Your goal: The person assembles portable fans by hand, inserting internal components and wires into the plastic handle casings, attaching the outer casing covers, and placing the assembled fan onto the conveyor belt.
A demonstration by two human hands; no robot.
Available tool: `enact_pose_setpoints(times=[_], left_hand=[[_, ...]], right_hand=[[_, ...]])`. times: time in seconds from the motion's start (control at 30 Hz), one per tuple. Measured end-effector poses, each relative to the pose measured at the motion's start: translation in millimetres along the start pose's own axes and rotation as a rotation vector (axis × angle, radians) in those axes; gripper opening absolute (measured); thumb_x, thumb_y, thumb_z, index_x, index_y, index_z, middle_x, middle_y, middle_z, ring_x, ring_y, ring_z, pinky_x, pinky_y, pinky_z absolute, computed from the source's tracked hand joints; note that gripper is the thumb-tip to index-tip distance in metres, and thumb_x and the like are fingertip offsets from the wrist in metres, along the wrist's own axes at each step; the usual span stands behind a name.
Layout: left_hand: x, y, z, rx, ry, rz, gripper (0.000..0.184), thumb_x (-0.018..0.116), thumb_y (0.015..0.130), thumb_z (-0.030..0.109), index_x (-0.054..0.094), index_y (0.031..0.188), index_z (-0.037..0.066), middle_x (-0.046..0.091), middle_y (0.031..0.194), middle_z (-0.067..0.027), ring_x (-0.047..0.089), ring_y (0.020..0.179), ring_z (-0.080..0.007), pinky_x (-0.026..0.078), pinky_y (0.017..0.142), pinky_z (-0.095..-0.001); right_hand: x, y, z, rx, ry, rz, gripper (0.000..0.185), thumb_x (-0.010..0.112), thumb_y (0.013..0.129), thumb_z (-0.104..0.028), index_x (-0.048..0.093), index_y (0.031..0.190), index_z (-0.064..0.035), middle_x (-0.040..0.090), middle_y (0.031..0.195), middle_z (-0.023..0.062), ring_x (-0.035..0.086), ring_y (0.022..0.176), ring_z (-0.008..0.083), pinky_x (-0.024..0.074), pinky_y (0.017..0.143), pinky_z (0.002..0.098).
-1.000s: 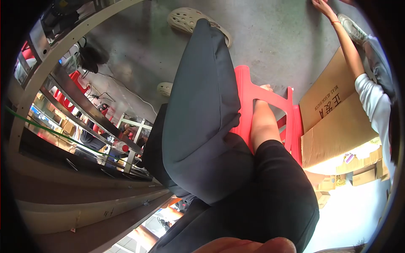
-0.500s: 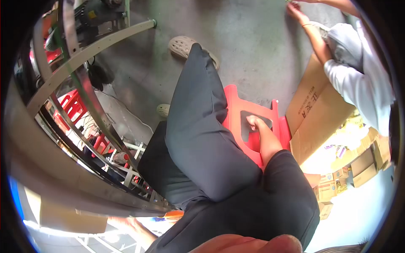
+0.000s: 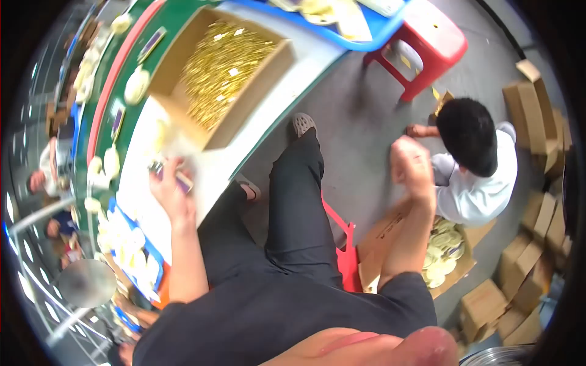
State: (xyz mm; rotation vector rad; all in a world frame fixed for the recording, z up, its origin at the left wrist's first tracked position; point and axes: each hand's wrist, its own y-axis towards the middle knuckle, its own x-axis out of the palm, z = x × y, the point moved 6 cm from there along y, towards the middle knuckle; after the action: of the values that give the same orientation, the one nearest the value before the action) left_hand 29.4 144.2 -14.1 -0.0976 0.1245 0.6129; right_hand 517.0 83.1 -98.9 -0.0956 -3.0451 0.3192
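My left hand (image 3: 173, 190) is over the white tabletop (image 3: 143, 195), closed on a small purple-and-white packet (image 3: 183, 182); motion blurs its fingertips. To its upper right stands an open cardboard box (image 3: 253, 91) holding gold shredded filler (image 3: 226, 67). My right hand (image 3: 413, 166) is raised off the table, to the right of my legs, with its fingers curled. Whether anything is inside it is hidden. Beneath my right forearm is an open carton (image 3: 390, 229) with pale round pieces (image 3: 444, 247) in it.
A green conveyor (image 3: 131, 64) with pale pieces and packets runs along the left. Blue trays (image 3: 360, 44) with pale items stand at the top and lower left. A red stool (image 3: 427, 39), a crouching person (image 3: 479, 165) and stacked cartons (image 3: 485, 308) are on the right.
The view has swung from the floor and rack up to the table. My left hand has come into view with the packet. My right hand has risen from beside the red stool.
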Motion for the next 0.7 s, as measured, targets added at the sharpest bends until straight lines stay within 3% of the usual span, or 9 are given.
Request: enact_pose_setpoints(times=[0.07,0.13,0.23,0.27,0.4,0.43,0.47,0.63,0.7], left_hand=[[-3,-4,-4,-0.047,-0.080,-0.073,0.027,0.073,0.091,0.006,0.057,0.113,0.005,0.069,0.094,-0.0095,0.062,0.064,-0.0139,0.050,0.054,-0.0261],[-3,-10,-3,-0.029,-0.117,-0.095,0.027,0.072,0.091,0.006,0.057,0.112,0.004,0.068,0.088,-0.0106,0.061,0.060,-0.0140,0.051,0.053,-0.0275],[-9,-14,-7,-0.039,-0.183,-0.144,0.021,0.071,0.092,0.006,0.057,0.107,0.004,0.069,0.088,-0.0113,0.063,0.061,-0.0138,0.052,0.054,-0.0276],[-13,-14,-7,-0.035,-0.198,-0.155,0.020,0.071,0.093,0.006,0.057,0.106,0.003,0.070,0.088,-0.0110,0.064,0.061,-0.0137,0.051,0.054,-0.0275],[-26,-18,-9,-0.082,-0.297,-0.229,0.020,0.070,0.091,0.001,0.055,0.104,-0.001,0.069,0.087,-0.0149,0.065,0.060,-0.0158,0.055,0.053,-0.0303],[-33,-23,-11,-0.082,-0.313,-0.250,0.020,0.070,0.091,0.001,0.054,0.104,-0.001,0.069,0.088,-0.0155,0.065,0.060,-0.0167,0.056,0.053,-0.0315],[-35,-25,-11,-0.062,-0.343,-0.272,0.020,0.069,0.091,0.001,0.054,0.104,-0.001,0.068,0.088,-0.0162,0.064,0.059,-0.0175,0.056,0.054,-0.0327],[-39,-20,-12,0.053,-0.486,-0.277,0.021,0.070,0.091,0.001,0.055,0.105,-0.001,0.068,0.088,-0.0179,0.065,0.059,-0.0194,0.057,0.054,-0.0347],[-40,-23,-10,0.089,-0.514,-0.277,0.021,0.070,0.091,0.001,0.055,0.105,-0.001,0.069,0.087,-0.0185,0.065,0.059,-0.0195,0.057,0.054,-0.0346]], right_hand=[[29,17,-107,-0.327,0.164,-0.012,0.033,0.051,0.107,-0.020,0.046,0.077,-0.0059,0.038,0.062,-0.0033,0.032,0.049,0.0042,0.0244,0.042,0.0227],[72,37,-181,-0.418,0.187,-0.081,0.033,0.048,0.107,-0.018,0.046,0.076,-0.0047,0.039,0.063,-0.0016,0.032,0.050,0.0052,0.0243,0.045,0.0229],[158,91,-239,-0.400,-0.220,-0.181,0.034,0.054,0.104,-0.020,0.050,0.075,-0.0021,0.044,0.063,-0.0028,0.038,0.054,0.0036,0.0262,0.050,0.0241],[190,120,-241,-0.403,-0.355,-0.332,0.031,0.057,0.102,-0.021,0.056,0.079,-0.0015,0.050,0.064,0.0012,0.046,0.057,0.0089,0.0353,0.054,0.0278],[279,170,-234,-0.571,-0.982,-0.519,0.027,0.059,0.103,-0.024,0.065,0.110,0.0010,0.067,0.086,0.0041,0.059,0.083,0.0104,0.0467,0.074,0.0300],[289,155,-252,-0.627,-1.251,-0.507,0.028,0.057,0.103,-0.016,0.068,0.120,0.0028,0.074,0.110,0.0158,0.070,0.102,0.0249,0.0550,0.092,0.0379],[293,133,-265,-0.580,-1.235,-0.514,0.037,0.058,0.102,-0.028,0.070,0.124,-0.0003,0.072,0.123,0.0160,0.066,0.114,0.0292,0.0496,0.101,0.0384],[304,151,-229,-0.507,-1.119,-0.735,0.054,0.059,0.104,-0.041,0.057,0.146,-0.0064,0.060,0.145,0.0160,0.055,0.136,0.0265,0.0416,0.113,0.0360],[301,134,-223,-0.551,-1.145,-0.673,0.061,0.058,0.105,-0.044,0.048,0.153,-0.0090,0.054,0.152,0.0148,0.047,0.143,0.0258,0.0350,0.118,0.0346]])
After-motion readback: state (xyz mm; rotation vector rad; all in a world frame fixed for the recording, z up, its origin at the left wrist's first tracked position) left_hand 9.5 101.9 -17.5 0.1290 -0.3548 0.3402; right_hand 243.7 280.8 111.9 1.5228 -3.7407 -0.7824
